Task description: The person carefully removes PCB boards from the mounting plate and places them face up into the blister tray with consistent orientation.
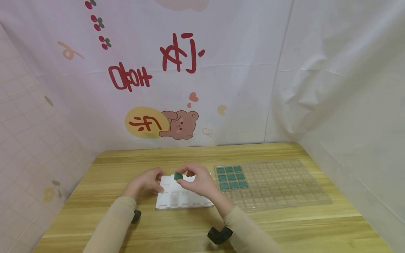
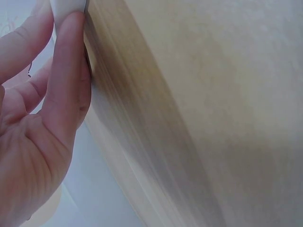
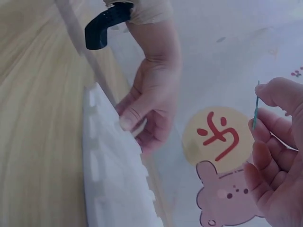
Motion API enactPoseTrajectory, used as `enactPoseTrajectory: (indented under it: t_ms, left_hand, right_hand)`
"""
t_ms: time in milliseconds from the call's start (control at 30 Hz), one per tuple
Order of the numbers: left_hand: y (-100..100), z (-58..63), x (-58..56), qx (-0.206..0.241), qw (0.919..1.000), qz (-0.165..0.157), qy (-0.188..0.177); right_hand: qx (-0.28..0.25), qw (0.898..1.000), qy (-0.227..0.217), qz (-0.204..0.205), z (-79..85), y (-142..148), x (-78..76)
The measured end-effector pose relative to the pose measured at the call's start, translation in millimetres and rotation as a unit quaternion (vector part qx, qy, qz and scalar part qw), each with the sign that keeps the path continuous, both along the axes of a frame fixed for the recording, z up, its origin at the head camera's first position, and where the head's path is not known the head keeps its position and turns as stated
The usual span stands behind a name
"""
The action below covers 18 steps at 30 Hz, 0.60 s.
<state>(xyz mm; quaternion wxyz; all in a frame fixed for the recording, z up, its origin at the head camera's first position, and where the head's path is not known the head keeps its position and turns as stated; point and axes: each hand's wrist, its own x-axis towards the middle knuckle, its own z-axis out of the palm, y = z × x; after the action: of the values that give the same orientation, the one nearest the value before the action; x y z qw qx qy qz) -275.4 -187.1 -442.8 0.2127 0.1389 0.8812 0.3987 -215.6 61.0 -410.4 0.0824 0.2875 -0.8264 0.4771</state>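
Observation:
Between the thumb and fingertips of my right hand (image 1: 199, 181) a small green circuit board (image 1: 178, 176) is pinched, above the white tray (image 1: 175, 199) with square pockets. Seen edge-on in the right wrist view, the board (image 3: 256, 111) is a thin line held apart from the tray (image 3: 118, 175). My left hand (image 1: 148, 180) grips the tray's left edge, its thumb on the top side in the right wrist view. A white corner of the tray (image 2: 68, 7) shows between the left fingers in the left wrist view. My right hand hides some of the tray's pockets.
A clear plastic tray (image 1: 278, 181) with many pockets lies to the right on the wooden table (image 1: 177, 233). Several green boards (image 1: 231, 177) sit in its left columns. A printed fabric wall (image 1: 234, 88) stands behind the table, with more fabric at both sides.

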Motion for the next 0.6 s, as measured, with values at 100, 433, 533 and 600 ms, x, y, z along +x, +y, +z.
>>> enactPoseTrajectory:
  t_ms: [100,433,533,600]
  left_hand:
    - [1,-0.7,0.1,-0.004,0.9999,0.010,-0.004]
    - [2,-1.1,0.8,-0.018,0.9995,0.026,-0.001]
    - [2,-1.2,1.2,-0.015,0.9995,0.029,0.000]
    - [2,-1.7,1.6,-0.013,0.9995,0.029,0.001]
  right_hand:
    - [-0.016,1.000,-0.010,-0.005,1.0,8,0.3]
    - [-0.031,0.999,-0.035,-0.014,-2.7,39,-0.8]
    - [-0.027,0.999,-0.039,-0.023,-4.7,48,-2.3]
    - [-0.027,0.998,-0.043,-0.025,-5.6,54,-3.1]
